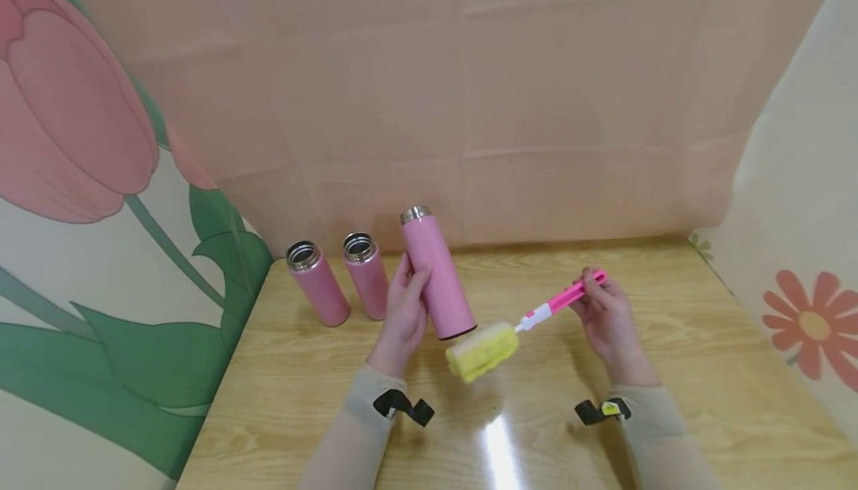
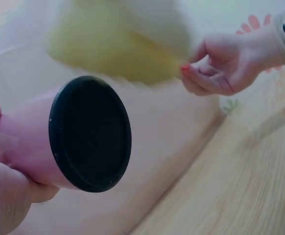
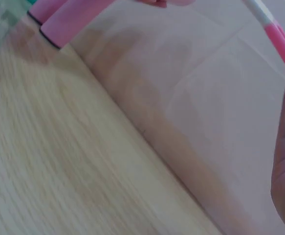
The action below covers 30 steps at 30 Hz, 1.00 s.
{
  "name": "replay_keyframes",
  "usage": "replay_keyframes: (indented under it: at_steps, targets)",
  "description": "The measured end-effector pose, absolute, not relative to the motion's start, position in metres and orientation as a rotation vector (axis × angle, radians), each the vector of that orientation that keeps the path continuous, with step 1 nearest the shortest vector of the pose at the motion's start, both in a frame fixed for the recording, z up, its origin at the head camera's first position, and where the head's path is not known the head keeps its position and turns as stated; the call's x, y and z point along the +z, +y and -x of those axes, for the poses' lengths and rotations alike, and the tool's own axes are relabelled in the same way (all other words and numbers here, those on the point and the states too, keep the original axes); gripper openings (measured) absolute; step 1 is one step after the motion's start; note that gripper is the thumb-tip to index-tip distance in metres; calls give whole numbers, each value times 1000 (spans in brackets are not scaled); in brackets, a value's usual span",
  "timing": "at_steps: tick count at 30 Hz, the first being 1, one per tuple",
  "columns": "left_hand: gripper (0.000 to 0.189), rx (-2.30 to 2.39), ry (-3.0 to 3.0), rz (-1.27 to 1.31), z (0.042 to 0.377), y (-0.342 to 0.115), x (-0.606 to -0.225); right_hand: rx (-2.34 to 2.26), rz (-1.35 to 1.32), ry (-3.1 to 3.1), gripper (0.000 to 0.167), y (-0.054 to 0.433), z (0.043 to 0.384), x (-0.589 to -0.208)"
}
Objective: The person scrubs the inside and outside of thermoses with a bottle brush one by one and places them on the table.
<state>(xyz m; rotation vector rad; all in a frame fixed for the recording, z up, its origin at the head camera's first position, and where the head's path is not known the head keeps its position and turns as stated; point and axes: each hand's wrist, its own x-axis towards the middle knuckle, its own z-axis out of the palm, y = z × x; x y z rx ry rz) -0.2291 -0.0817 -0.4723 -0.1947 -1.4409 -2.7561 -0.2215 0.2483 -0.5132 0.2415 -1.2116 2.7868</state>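
My left hand (image 1: pixel 406 302) grips a pink thermos bottle (image 1: pixel 437 274) around its side, held tilted with the steel neck up and away. Its black base (image 2: pixel 91 134) faces the left wrist camera. In my right hand (image 1: pixel 608 319) is the pink and white handle of a bottle brush (image 1: pixel 566 296), pinched near its looped end. The yellow sponge head (image 1: pixel 484 350) hangs just below and right of the bottle's base in the head view, and looks blurred in the left wrist view. Whether sponge and bottle touch, I cannot tell.
Two more pink bottles stand uncapped at the table's left: one on the far left (image 1: pixel 320 289), the other (image 1: pixel 369 281) close beside my left hand. The wooden table (image 1: pixel 704 341) meets a pinkish cloth backdrop (image 1: pixel 570 103). Floral panels flank both sides.
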Motion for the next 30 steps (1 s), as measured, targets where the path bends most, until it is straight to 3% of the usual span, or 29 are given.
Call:
replay_keyframes:
  at_steps: [11, 20, 30]
  targets:
    - [82, -2736, -1389, 239, 229, -79, -468, 2692, -241, -1385, 21, 249, 221, -519]
    - [85, -2631, -1486, 224, 224, -80, -474, 2734, -152, -1347, 5, 250, 212, -527]
    - [86, -2602, -1467, 188, 223, -83, -475, 2716, -112, -1349, 10, 242, 204, -527]
